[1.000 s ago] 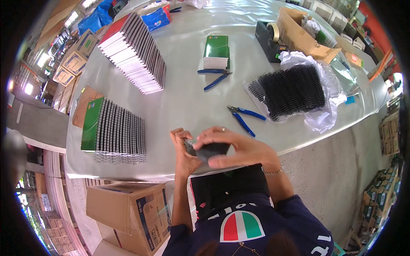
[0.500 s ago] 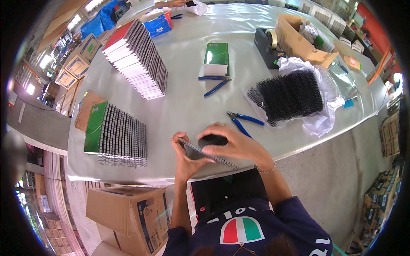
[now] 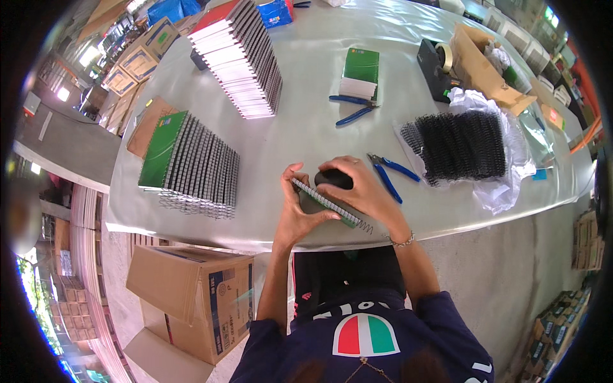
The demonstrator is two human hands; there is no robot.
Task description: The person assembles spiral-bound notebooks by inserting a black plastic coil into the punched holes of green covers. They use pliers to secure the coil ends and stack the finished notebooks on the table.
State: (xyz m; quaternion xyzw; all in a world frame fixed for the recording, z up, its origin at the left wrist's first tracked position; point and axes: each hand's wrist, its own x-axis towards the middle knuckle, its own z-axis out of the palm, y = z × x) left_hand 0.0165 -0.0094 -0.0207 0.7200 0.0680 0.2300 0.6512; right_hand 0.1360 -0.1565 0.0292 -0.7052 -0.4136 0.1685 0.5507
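Green-covered spiral notebook is right at the near edge of the grey surface, held between both hands. Left hand clamps its left end, thumb up top and fingers curled underneath, while the right hand is cupped over it from above, pressing a small black rounded thing against the binding edge. Can't really tell what that black thing is. A bit of the metal wire coil sticks out past the notebook's lower right end, so my guess is the binding on this one isn't finished.

Just right of the hands lie blue-handled pliers, and beyond those a heap of loose black wire coils sits on crumpled clear plastic. Further up there's a second pair of blue-handled pliers next to a small pile of green notebooks.

Off to the left, a long row of bound green notebooks looks like the done pile, and the fanned stack of white-edged books behind it may be what's left. So partway, I'd say.
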